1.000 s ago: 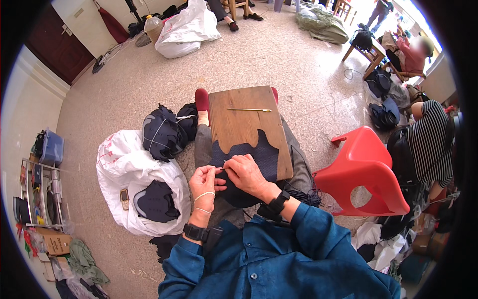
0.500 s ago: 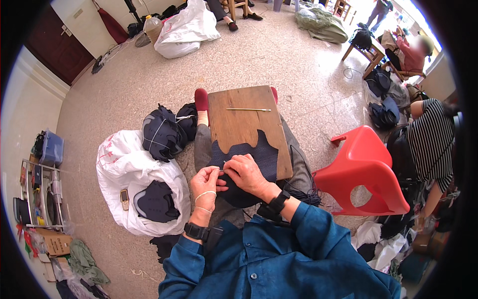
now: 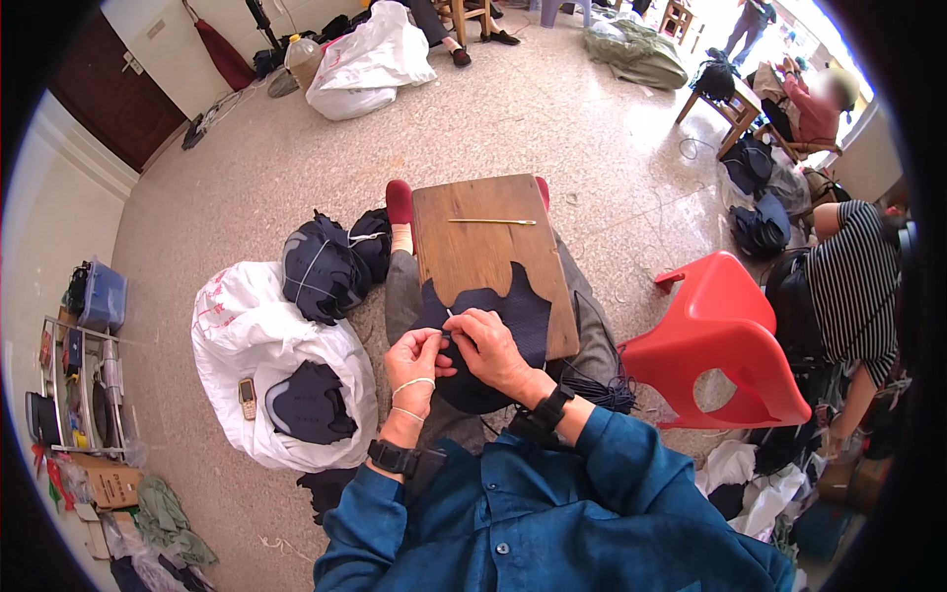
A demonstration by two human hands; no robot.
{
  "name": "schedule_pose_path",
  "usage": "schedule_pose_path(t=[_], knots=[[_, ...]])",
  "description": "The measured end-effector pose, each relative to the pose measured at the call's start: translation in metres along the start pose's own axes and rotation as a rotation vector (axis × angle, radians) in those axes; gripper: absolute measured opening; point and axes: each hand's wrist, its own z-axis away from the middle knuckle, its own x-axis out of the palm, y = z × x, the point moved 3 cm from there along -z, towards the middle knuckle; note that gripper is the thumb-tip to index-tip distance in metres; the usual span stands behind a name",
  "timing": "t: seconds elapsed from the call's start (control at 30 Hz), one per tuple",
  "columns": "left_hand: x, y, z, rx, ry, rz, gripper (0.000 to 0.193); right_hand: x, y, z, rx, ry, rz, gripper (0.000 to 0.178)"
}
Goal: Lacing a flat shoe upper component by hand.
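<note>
A dark blue fabric piece (image 3: 523,311), cut like a shoe upper, lies over the near part of a wooden board (image 3: 493,249) across my lap. My left hand (image 3: 414,363) is closed in a pinch at its left edge; what the fingertips hold is hidden. Beside it, my right hand (image 3: 490,352) is closed over the fabric, thumb and fingers pressed together. A thin pale needle-like tool (image 3: 450,313) sticks up from its fingertips. Both hands almost touch. Farther up the board lies a long needle (image 3: 493,222), untouched.
On my left, a white sack (image 3: 232,326) holds dark cut pieces (image 3: 311,403) and a phone (image 3: 247,398). Tied dark bundles (image 3: 326,266) rest behind it. A red plastic chair (image 3: 725,331) stands at right, near a person in a striped top (image 3: 853,281). Dark cords (image 3: 602,388) hang beside my right thigh.
My right fingers have shifted slightly up, and the thin tool now points upward from them. My left hand stays in its pinch, moved a little. The fabric and long needle keep their places.
</note>
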Motion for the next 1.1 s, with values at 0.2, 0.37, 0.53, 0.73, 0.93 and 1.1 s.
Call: schedule_pose_path(t=[0.2,0.37,0.53,0.73,0.93,1.1], knots=[[0.007,0.001,-0.005,0.097,0.015,0.022,0.012,-0.014,-0.009,-0.003,0.087,0.056,-0.061,0.02],[0.014,0.01,-0.006,0.058,0.038,0.109,0.009,-0.046,-0.002,0.007,0.122,0.133,-0.05,0.016],[0.015,0.004,-0.017,0.239,0.039,-0.096,0.015,-0.048,0.007,0.017,0.172,0.102,-0.009,0.013],[0.032,0.024,-0.009,0.744,0.054,-0.716,0.026,-0.044,0.019,0.023,0.139,0.118,0.021,0.014],[0.022,0.015,-0.014,0.741,0.143,-0.652,0.013,-0.043,0.017,0.021,0.114,0.105,0.015,0.017],[0.026,0.019,-0.008,0.829,0.109,-0.832,0.012,-0.042,0.002,0.01,-0.029,0.078,0.177,0.022]])
